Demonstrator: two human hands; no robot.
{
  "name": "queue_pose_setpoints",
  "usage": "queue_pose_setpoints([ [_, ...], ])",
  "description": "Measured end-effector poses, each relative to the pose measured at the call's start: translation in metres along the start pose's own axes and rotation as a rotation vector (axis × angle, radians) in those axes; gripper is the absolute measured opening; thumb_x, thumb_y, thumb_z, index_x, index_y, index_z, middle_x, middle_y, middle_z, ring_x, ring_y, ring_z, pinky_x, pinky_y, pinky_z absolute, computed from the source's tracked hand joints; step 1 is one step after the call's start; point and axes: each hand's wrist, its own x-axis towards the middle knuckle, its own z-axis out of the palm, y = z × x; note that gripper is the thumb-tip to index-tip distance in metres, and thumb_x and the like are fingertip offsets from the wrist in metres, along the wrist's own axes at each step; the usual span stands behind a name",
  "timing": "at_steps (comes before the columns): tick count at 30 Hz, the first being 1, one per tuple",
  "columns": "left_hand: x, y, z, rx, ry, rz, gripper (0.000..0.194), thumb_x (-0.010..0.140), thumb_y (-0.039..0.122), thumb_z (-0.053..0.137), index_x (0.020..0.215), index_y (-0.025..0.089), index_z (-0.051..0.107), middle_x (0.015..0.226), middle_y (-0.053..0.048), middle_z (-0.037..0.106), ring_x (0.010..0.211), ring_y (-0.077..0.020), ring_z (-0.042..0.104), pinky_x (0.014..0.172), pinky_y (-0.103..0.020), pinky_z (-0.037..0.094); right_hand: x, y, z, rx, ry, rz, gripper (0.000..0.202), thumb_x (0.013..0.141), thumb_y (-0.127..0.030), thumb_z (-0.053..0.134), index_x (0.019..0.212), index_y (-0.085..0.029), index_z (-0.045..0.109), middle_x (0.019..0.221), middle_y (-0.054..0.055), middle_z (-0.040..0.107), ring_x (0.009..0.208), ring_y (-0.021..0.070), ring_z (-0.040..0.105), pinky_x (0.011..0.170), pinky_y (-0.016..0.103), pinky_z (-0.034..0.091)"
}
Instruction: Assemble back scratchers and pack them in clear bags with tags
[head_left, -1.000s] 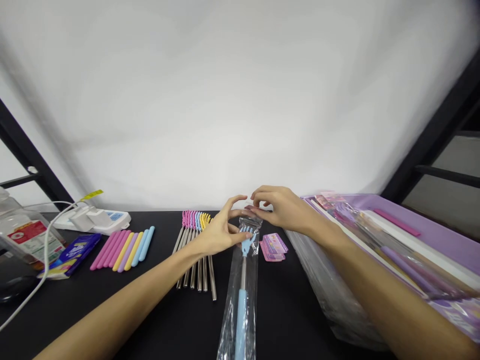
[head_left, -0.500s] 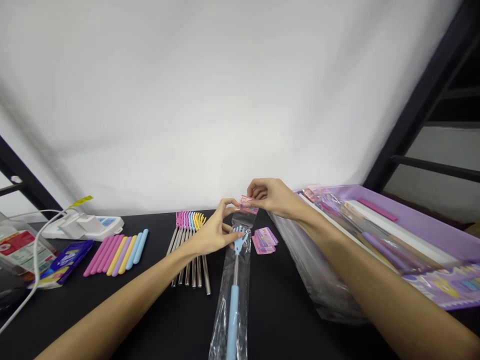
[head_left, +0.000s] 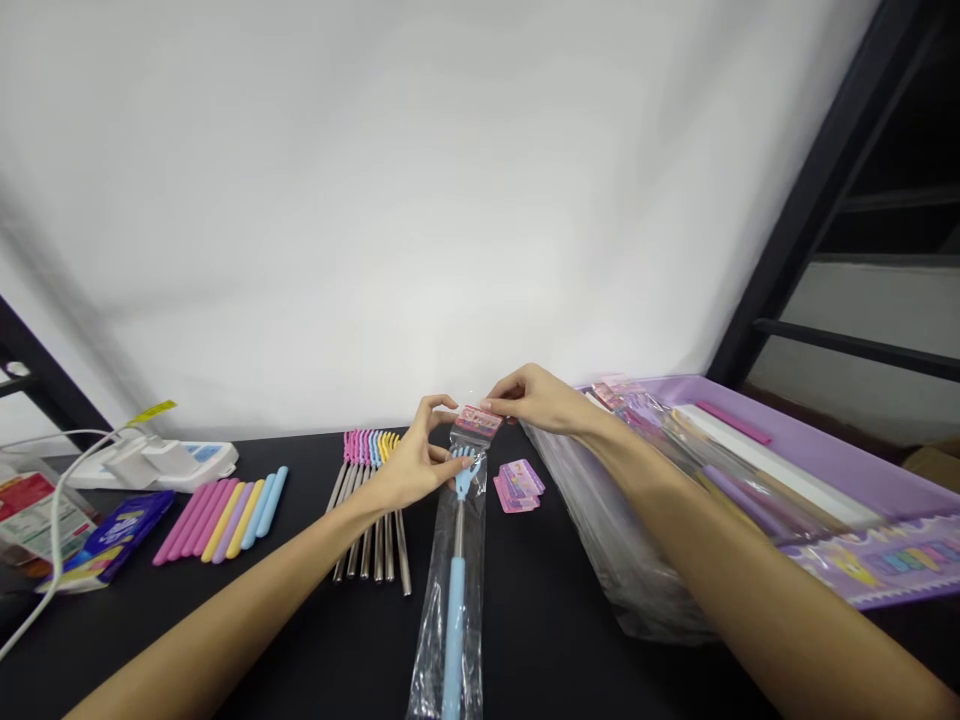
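Note:
A light-blue back scratcher with a metal shaft lies inside a long clear plastic bag. My left hand is closed on the bag beside the scratcher's claw, thumb on the plastic and index finger up by the bag's top. At that top end is a small pink printed card. Its right edge is pinched between the thumb and fingers of my right hand. Whether the card is inside the bag or over its mouth, I cannot tell. A small stack of similar cards lies to the right of the bag.
Left of my hands are several metal rods with coloured claw heads and a row of coloured handles. Farther left stand a power strip and a blue snack packet. At right, a purple box holds bagged items.
The card's printed face now lies flatter and shows more fully at the bag's top. My right fingers have shifted to its right edge. The whole view has shifted slightly.

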Motion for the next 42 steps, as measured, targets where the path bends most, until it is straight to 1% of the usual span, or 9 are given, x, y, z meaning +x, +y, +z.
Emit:
queue_pose_setpoints([
  [5, 0.000, 0.004, -0.001, -0.020, -0.020, 0.008, 0.060, 0.079, 0.028, 0.071, 0.121, 0.032, 0.028, 0.129, -0.008, 0.044, 0.052, -0.0008, 0.058, 0.048, -0.016, 0.043, 0.000, -0.003, 0.003, 0.012, 0.104, -0.037, 0.026, 0.081, -0.037, 0.064, 0.084, -0.013, 0.073, 0.075, 0.007, 0.072, 0.066, 0.0156, 0.063, 0.061, 0.028, 0.048],
  [11, 0.001, 0.003, -0.002, -0.018, -0.002, 0.000, 0.062, 0.078, 0.030, 0.072, 0.119, 0.032, 0.027, 0.125, -0.007, 0.047, 0.052, -0.0027, 0.059, 0.049, -0.017, 0.045, -0.001, -0.001, 0.000, -0.003, 0.041, -0.060, 0.028, 0.075, -0.040, 0.070, 0.083, -0.014, 0.074, 0.078, 0.008, 0.073, 0.071, 0.0181, 0.065, 0.066, 0.030, 0.050],
  [18, -0.001, 0.005, 0.000, -0.032, -0.016, -0.004, 0.065, 0.076, 0.031, 0.073, 0.122, 0.031, 0.027, 0.125, -0.009, 0.049, 0.050, -0.0012, 0.057, 0.046, -0.015, 0.042, 0.006, 0.009, 0.007, 0.283, 0.065, 0.133, 0.020, 0.058, -0.021, 0.079, 0.071, -0.015, 0.065, 0.069, 0.001, 0.067, 0.065, 0.0137, 0.061, 0.065, 0.029, 0.048],
  [22, 0.000, 0.005, 0.000, -0.049, 0.015, -0.020, 0.067, 0.076, 0.031, 0.074, 0.124, 0.031, 0.027, 0.123, -0.009, 0.053, 0.049, -0.0008, 0.055, 0.049, -0.016, 0.044, 0.003, 0.006, 0.009, 0.352, 0.069, 0.109, 0.018, 0.064, -0.020, 0.075, 0.074, -0.016, 0.061, 0.066, -0.001, 0.062, 0.060, 0.0108, 0.056, 0.059, 0.026, 0.046],
  [28, 0.004, 0.000, -0.002, -0.111, 0.111, -0.123, 0.072, 0.075, 0.034, 0.076, 0.127, 0.027, 0.028, 0.079, 0.001, 0.065, 0.060, -0.0128, 0.064, 0.064, -0.030, 0.055, -0.003, -0.006, 0.000, 0.160, -0.036, -0.001, 0.022, 0.077, -0.036, 0.067, 0.082, -0.015, 0.072, 0.082, 0.007, 0.071, 0.075, 0.0163, 0.062, 0.067, 0.030, 0.052],
  [33, 0.004, 0.001, 0.002, -0.192, 0.124, -0.196, 0.065, 0.071, 0.033, 0.079, 0.122, 0.023, 0.039, 0.063, 0.005, 0.061, 0.063, -0.0127, 0.061, 0.065, -0.028, 0.054, -0.002, -0.006, 0.005, -0.043, 0.137, -0.068, 0.015, 0.075, -0.030, 0.067, 0.071, -0.015, 0.066, 0.070, 0.005, 0.069, 0.066, 0.0164, 0.063, 0.063, 0.029, 0.050],
  [36, 0.005, 0.001, 0.005, -0.296, 0.103, -0.297, 0.067, 0.066, 0.028, 0.084, 0.121, 0.020, 0.047, 0.068, 0.003, 0.064, 0.068, -0.0120, 0.063, 0.070, -0.027, 0.053, 0.000, -0.002, 0.011, -0.019, 0.195, -0.098, 0.019, 0.071, -0.025, 0.071, 0.083, -0.019, 0.058, 0.070, 0.002, 0.069, 0.067, 0.0166, 0.065, 0.062, 0.028, 0.050],
  [39, 0.005, 0.002, 0.005, -0.323, 0.038, -0.401, 0.055, 0.057, 0.023, 0.089, 0.104, 0.013, 0.061, 0.080, -0.004, 0.069, 0.078, -0.0142, 0.066, 0.081, -0.028, 0.052, 0.000, 0.001, 0.012, 0.036, 0.186, -0.102, 0.032, 0.070, -0.022, 0.071, 0.096, -0.022, 0.052, 0.073, 0.000, 0.070, 0.067, 0.0163, 0.066, 0.062, 0.027, 0.050],
  [42, 0.004, 0.005, 0.005, -0.278, -0.067, -0.436, 0.036, 0.065, 0.034, 0.085, 0.083, 0.011, 0.065, 0.085, -0.009, 0.070, 0.081, -0.0169, 0.068, 0.084, -0.032, 0.052, 0.000, 0.003, 0.011, 0.085, 0.188, -0.082, 0.032, 0.070, -0.020, 0.071, 0.096, -0.020, 0.054, 0.075, 0.002, 0.068, 0.068, 0.0161, 0.066, 0.063, 0.027, 0.051],
])
